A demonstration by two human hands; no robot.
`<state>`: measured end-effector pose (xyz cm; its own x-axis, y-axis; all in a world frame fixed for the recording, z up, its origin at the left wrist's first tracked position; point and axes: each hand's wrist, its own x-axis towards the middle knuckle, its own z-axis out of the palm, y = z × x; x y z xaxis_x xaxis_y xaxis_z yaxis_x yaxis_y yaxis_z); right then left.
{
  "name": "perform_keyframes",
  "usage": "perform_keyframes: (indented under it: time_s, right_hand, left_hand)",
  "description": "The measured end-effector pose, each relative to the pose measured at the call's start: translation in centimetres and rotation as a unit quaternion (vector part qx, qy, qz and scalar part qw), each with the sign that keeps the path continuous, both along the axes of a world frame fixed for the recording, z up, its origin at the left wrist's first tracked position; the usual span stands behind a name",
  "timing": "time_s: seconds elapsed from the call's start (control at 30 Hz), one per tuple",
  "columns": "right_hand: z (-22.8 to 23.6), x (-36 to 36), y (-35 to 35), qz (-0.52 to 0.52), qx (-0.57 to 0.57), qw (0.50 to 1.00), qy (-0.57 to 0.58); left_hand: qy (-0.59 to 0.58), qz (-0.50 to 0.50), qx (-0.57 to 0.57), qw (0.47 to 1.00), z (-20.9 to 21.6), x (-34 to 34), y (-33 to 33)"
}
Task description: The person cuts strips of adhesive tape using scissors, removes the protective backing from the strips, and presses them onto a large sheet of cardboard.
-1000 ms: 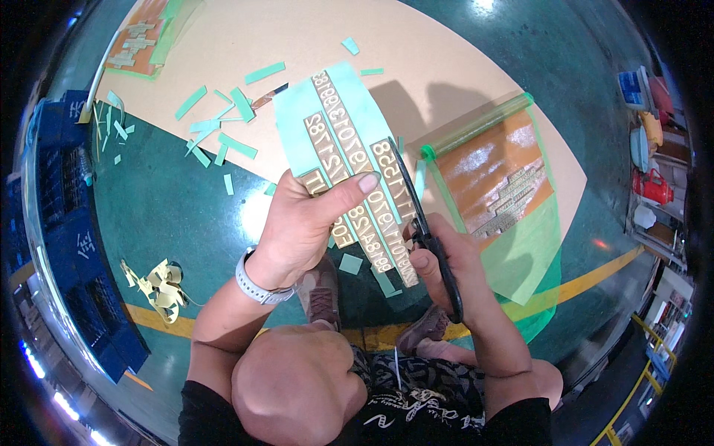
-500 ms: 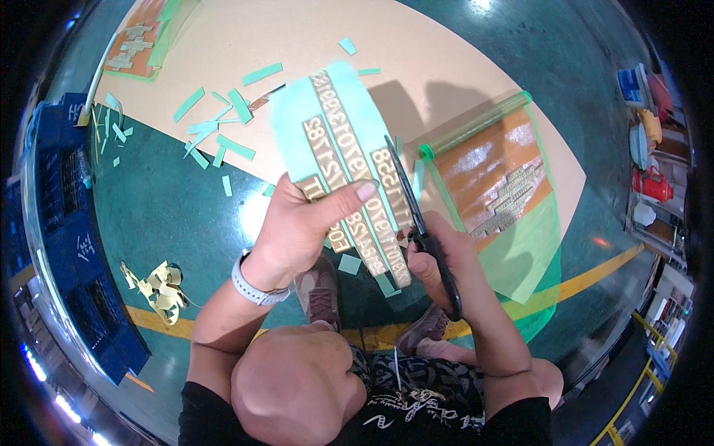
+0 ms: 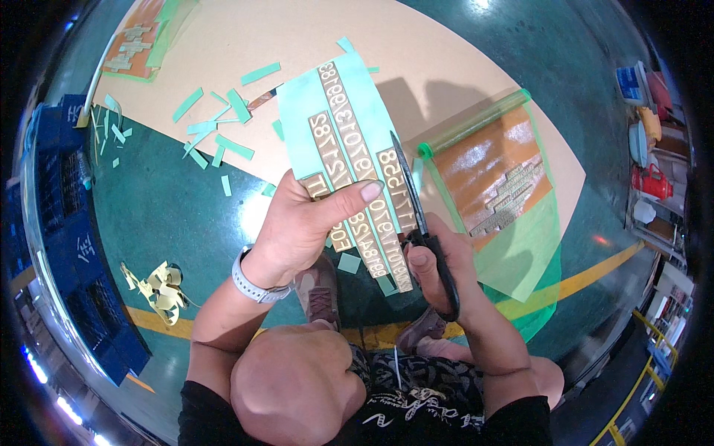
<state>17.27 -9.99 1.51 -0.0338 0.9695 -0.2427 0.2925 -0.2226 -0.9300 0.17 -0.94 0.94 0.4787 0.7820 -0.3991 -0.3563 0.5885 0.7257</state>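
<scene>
My left hand (image 3: 294, 223) grips a mint-green sheet (image 3: 297, 95) by its lower left part, thumb pressed on top. Several tan strips with raised, mirrored characters (image 3: 343, 123) lie slantwise across that sheet. In my right hand (image 3: 454, 260) is a pair of scissors (image 3: 447, 290) with black handles, fingers in the loops. The scissors' dark blades point up and away along the sheet's right edge, close beside the rightmost strip. Whether they touch the sheet I cannot tell. The sheet is held up above the board and floor.
A large tan board (image 3: 223, 44) lies on the green floor (image 3: 171, 193), with mint-green offcuts (image 3: 234, 146) scattered over both. To the right lies an orange plate (image 3: 491, 175) with a rolled green film (image 3: 476, 123). Blue crates (image 3: 59, 238) stand left; crumpled cream scraps (image 3: 160, 290) lie near them.
The sheet has shifted slightly right and toward me at its far end, where it was blurred before and is now sharp. The scissors stay along its right edge, moved only a little.
</scene>
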Motion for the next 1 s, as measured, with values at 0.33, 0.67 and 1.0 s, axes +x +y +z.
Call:
perform_keyframes:
  time_s: [0.33, 0.67, 1.0]
  right_hand:
    - [-0.5, 0.3, 0.0, 0.0, -0.074, 0.991, 0.111]
    - [-0.5, -0.1, -0.2, -0.029, -0.056, 0.995, 0.082]
    - [-0.9, 1.4, 0.7, 0.033, -0.081, 0.989, 0.119]
  left_hand:
    - [0.036, -0.076, 0.017, 0.996, 0.2, -0.4, 0.0]
    - [0.027, -0.07, 0.036, 0.997, 0.2, 0.1, 0.0]
    - [0.058, -0.089, 0.058, 0.993, 0.1, -0.8, 0.7]
